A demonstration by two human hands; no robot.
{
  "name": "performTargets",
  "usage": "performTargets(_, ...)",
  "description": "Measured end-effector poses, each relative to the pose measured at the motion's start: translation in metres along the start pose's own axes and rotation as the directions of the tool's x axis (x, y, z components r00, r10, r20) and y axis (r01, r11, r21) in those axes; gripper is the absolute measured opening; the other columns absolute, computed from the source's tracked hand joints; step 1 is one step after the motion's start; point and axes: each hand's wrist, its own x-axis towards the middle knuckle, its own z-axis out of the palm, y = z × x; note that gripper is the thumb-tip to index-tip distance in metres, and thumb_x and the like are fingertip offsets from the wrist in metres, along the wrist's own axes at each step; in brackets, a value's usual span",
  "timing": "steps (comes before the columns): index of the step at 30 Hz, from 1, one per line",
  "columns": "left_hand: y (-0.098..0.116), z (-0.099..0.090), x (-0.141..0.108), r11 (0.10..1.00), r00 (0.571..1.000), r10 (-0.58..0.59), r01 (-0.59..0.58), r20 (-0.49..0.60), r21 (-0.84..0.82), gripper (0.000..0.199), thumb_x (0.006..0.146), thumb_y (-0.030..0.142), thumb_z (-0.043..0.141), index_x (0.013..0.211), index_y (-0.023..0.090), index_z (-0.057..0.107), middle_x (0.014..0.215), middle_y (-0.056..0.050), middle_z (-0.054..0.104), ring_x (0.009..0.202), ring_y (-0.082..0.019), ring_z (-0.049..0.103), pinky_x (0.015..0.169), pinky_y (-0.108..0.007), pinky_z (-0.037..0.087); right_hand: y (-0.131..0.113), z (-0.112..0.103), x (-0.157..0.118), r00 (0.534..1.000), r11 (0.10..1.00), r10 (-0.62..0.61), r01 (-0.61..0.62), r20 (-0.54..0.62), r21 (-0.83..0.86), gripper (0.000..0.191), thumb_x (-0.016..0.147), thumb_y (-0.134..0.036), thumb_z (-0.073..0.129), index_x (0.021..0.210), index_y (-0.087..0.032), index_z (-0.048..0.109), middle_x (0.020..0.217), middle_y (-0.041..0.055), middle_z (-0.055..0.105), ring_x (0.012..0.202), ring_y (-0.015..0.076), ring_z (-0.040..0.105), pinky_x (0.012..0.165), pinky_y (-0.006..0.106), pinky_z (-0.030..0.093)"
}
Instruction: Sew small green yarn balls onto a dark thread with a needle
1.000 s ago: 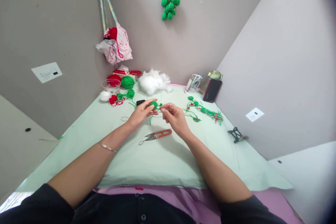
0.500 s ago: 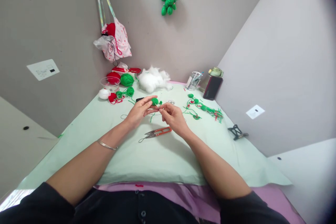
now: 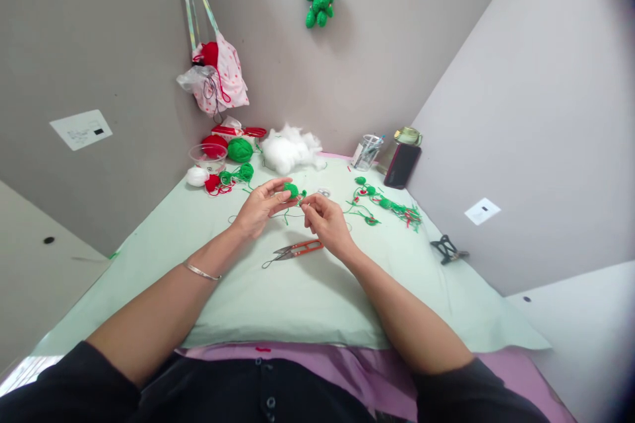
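Note:
Near the middle of the table my left hand (image 3: 260, 209) holds a small green crocheted piece (image 3: 291, 190) between thumb and fingers. A short green yarn tail hangs below it. Close on the right, my right hand (image 3: 325, 219) is pinched at the edge of the piece on something thin, too small to make out for certain. Orange-handled thread snips (image 3: 300, 249) lie on the pale green cloth (image 3: 278, 304) below the hands, with a dark looped cord at their tip.
White stuffing (image 3: 290, 150), a green yarn ball (image 3: 240, 151) and a plastic tub (image 3: 207, 155) stand at the back left. Green and red crocheted pieces (image 3: 384, 202) lie to the right, before a clear cup (image 3: 367, 153) and a phone (image 3: 402, 166). A black clip (image 3: 448, 250) lies at the right edge.
The green piece and my left fingers have shifted slightly left and up, turning a little. My right hand has stayed almost in place, still pinched.

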Motion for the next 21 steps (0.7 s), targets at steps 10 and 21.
performTargets(10,0.005,-0.003,0.001,0.998,0.99,-0.064,0.062,0.125,0.019,0.034,0.07,0.024,0.083,0.102,0.02,0.072,0.093,-0.001,0.069,0.093,-0.015,0.063,0.103,-0.039,0.045,0.004,-0.008,0.01,1.0,0.99,-0.03,0.029,0.005,0.138,0.021,0.08,-0.038,0.066,0.085,-0.017,0.067,0.063,-0.0021,0.056,0.052,0.0092,0.046,0.049,0.024,0.036)
performTargets(21,0.009,-0.002,0.0,0.993,0.984,-0.058,0.041,0.166,0.107,0.034,0.069,0.025,0.082,0.101,0.018,0.074,0.095,-0.005,0.073,0.094,-0.02,0.065,0.1,-0.04,0.045,-0.002,-0.029,0.013,0.981,0.991,0.038,-0.06,0.188,0.116,0.029,0.076,-0.041,0.072,0.09,-0.016,0.072,0.067,-0.0018,0.056,0.056,0.0088,0.041,0.052,0.024,0.034)
